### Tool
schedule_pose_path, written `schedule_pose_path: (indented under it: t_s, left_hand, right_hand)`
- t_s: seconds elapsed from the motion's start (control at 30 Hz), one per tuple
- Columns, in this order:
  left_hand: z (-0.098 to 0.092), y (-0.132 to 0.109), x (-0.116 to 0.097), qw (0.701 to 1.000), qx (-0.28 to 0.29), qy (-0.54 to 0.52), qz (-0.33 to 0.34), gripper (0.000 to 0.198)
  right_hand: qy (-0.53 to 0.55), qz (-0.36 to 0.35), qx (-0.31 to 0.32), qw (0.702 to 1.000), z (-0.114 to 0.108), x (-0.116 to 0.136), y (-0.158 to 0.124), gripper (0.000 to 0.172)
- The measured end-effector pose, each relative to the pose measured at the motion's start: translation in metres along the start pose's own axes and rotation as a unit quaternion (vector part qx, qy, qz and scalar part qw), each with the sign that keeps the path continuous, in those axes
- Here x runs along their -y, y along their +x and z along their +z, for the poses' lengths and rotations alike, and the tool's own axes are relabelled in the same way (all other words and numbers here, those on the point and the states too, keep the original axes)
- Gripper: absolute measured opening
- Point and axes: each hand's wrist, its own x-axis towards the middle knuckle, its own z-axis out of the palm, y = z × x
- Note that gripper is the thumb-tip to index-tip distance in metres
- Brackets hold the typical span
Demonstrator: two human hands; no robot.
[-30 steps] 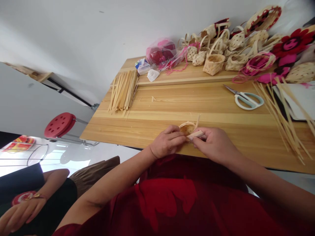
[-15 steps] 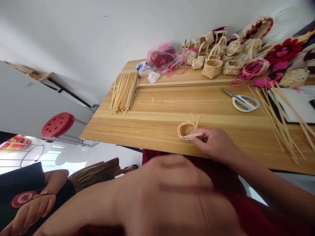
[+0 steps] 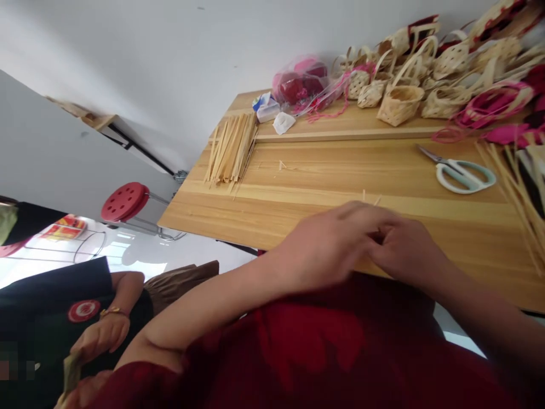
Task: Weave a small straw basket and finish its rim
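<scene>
The left hand (image 3: pixel 327 244) is overlapping the right hand (image 3: pixel 411 250) near the table's edge; I can't tell whether either is gripping, since the fingers are hiding it. Two thin strip ends (image 3: pixel 377 200) are poking out just beyond, at twelve o'clock. Scissors (image 3: pixel 474 180) are lying at two, a strip bundle (image 3: pixel 231 150) at ten.
</scene>
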Motion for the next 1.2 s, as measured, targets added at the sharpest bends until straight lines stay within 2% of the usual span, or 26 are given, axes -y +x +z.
schedule_pose_path:
  t_s: [0.07,0.13,0.23,0.33,0.43,0.53,0.63,0.73,0.87,0.97,1.07,1.2]
  left_hand:
    - [0.012,0.005,0.031,0.998,-0.017,-0.056,-0.014,0.032]
    - [0.025,0.005,0.059,0.997,-0.028,-0.067,-0.010,0.028]
    - [0.039,0.000,0.082,0.999,-0.005,-0.042,0.012,0.022]
    - [0.041,-0.001,0.084,0.999,0.029,-0.001,0.031,0.023]
    - [0.038,-0.001,0.079,0.998,0.039,0.020,0.044,0.028]
    - [0.036,0.000,0.078,0.997,0.032,0.040,0.051,0.032]
    - [0.041,0.002,0.081,0.997,0.012,0.050,0.065,0.034]
    - [0.053,0.006,0.085,0.997,-0.027,0.046,0.053,0.037]
    - [0.064,0.011,0.087,0.997,-0.071,0.025,0.018,0.035]
    - [0.058,0.012,0.085,0.999,-0.040,-0.010,0.006,0.030]
    - [0.046,0.011,0.083,0.997,-0.002,-0.074,-0.004,0.014]
    - [0.037,0.011,0.084,0.995,0.019,-0.098,-0.029,0.011]
  right_hand:
    - [0.014,0.026,0.022,0.999,-0.003,0.002,0.001,0.021]
    - [0.039,0.050,0.048,0.997,-0.006,0.003,0.002,0.020]
    - [0.061,0.040,0.072,0.995,-0.007,0.004,0.002,0.021]
    - [0.036,-0.011,0.096,0.995,-0.006,0.003,0.001,0.019]
    - [-0.044,-0.070,0.103,0.991,-0.002,-0.001,-0.001,0.016]
    - [-0.125,-0.096,0.070,0.985,0.004,-0.007,-0.002,0.016]
    - [-0.153,-0.113,0.029,0.981,0.009,-0.010,0.000,0.018]
    - [-0.153,-0.091,0.010,0.984,0.008,-0.008,0.007,0.014]
    - [-0.101,-0.010,0.034,0.994,-0.001,-0.003,0.018,0.012]
    - [-0.054,0.014,0.055,0.997,-0.005,-0.002,0.022,0.017]
    - [-0.038,-0.003,0.063,0.997,-0.006,-0.003,0.023,0.017]
    - [-0.063,-0.037,0.062,0.995,-0.007,-0.007,0.017,0.010]
